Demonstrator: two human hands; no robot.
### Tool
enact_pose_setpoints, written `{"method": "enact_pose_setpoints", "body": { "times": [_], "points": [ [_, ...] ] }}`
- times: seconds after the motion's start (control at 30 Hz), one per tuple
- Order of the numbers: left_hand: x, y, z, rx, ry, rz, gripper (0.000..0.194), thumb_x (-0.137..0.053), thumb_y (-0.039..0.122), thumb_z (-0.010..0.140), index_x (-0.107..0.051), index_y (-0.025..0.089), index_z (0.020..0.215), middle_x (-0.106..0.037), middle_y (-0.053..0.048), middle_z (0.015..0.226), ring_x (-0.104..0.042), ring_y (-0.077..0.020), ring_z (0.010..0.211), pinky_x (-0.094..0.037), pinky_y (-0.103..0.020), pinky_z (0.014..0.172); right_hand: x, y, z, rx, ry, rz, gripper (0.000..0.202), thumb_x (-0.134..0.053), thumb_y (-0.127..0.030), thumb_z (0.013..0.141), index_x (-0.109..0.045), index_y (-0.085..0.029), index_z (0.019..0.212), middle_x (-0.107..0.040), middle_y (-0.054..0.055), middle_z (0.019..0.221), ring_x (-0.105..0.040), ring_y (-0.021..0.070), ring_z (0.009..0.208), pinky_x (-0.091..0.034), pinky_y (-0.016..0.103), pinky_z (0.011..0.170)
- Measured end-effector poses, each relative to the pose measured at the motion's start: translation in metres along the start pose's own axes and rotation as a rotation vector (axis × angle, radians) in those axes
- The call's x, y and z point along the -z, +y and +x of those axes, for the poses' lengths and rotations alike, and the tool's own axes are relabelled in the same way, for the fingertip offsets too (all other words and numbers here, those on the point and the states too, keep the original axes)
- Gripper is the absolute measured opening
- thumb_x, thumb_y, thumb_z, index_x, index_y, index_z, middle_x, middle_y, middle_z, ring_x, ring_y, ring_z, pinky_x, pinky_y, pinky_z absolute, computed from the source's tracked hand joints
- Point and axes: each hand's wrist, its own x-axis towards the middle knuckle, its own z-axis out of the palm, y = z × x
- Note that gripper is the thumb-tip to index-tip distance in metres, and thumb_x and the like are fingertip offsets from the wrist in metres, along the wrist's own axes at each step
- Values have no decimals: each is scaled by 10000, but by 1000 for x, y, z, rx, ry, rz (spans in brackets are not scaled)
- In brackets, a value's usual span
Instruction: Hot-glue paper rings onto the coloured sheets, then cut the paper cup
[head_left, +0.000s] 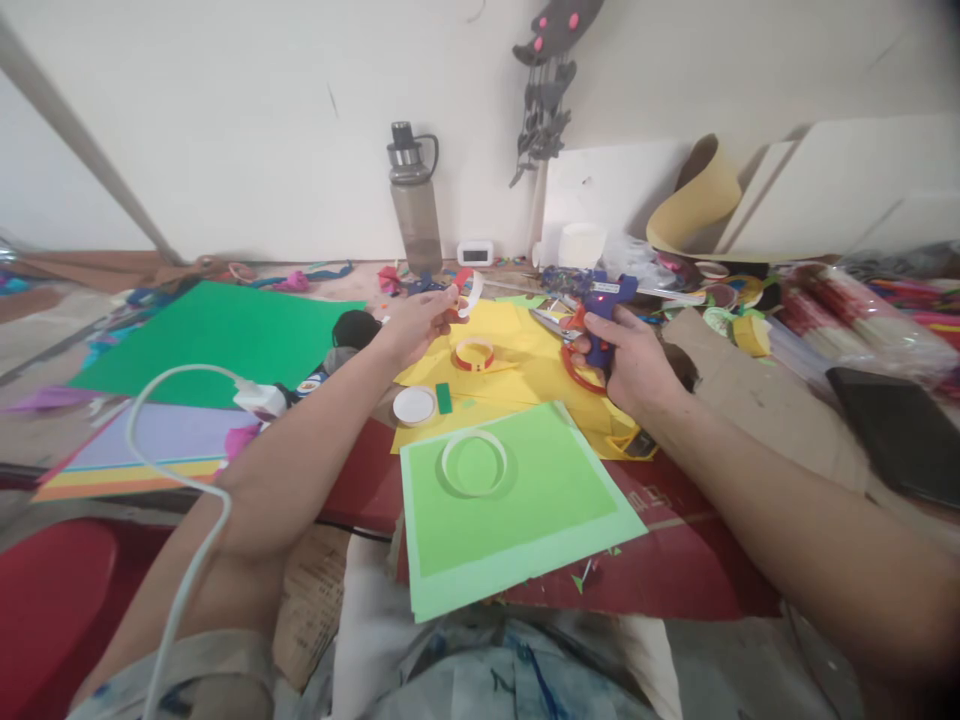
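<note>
Red-and-white paper strip (473,292), pinched between thumb and fingertips of the left hand (429,322), above the yellow sheets (517,328). To its right, blue glue gun (602,315), gripped in the right hand (634,366), fingers curled round the handle. Beneath that hand, partly hidden, red-handled scissors (576,373). Between both hands, red ring (474,366) on the yellow sheets; nearer, white disc (414,405) beside small green piece (444,398). Nearest, pale ring (504,462) on light green sheets (555,480). Behind, grey bottle (417,215).

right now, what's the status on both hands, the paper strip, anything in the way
Left hand pinching red-and-white paper strip, strip curled. Right hand gripping blue glue gun. Scissors close by right hand, possibly in the way.
</note>
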Motion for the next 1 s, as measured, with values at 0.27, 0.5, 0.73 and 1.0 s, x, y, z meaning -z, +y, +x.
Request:
{"method": "enact_pose_setpoints", "body": {
  "times": [0.27, 0.5, 0.73, 1.0],
  "points": [
    [0, -4, 2, 19, 78, 108, 242, -663, 282, 1040, -705, 140, 849, -737, -42, 932, -754, -96, 781, -417, -181, 609, 1, 0, -1, -1, -19, -44, 381, -856, -321, 646, -551, -250, 864, -623, -38, 749, -530, 91, 568, -344, 168, 369],
    [-6, -7, 7, 108, 165, 301, 323, -537, 254, 1107, -595, 156, 805, -741, -50, 794, -694, -88, 560, -283, -206, 457, 0, 4, 0, 26, -36, -7, 365, -866, -312, 625, -591, -247, 855, -632, -37, 748, -506, 90, 573, -419, 190, 428],
    [-3, -6, 10, 147, 165, 216, 325, -631, 357, 1075, -598, 156, 822, -790, -97, 837, -707, -115, 552, -292, -209, 451, -1, 6, -1, 50, -74, -4, 336, -872, -307, 643, -593, -254, 822, -662, -38, 765, -499, 89, 588, -452, 204, 479],
    [-1, -7, 13, 190, 185, 97, 273, -603, 326, 1080, -639, 152, 873, -799, -100, 911, -688, -109, 606, -365, -212, 489, -2, 5, -1, 43, -60, 17, 356, -888, -287, 612, -585, -242, 794, -682, -33, 767, -506, 82, 570, -458, 211, 473]
  ]
}}
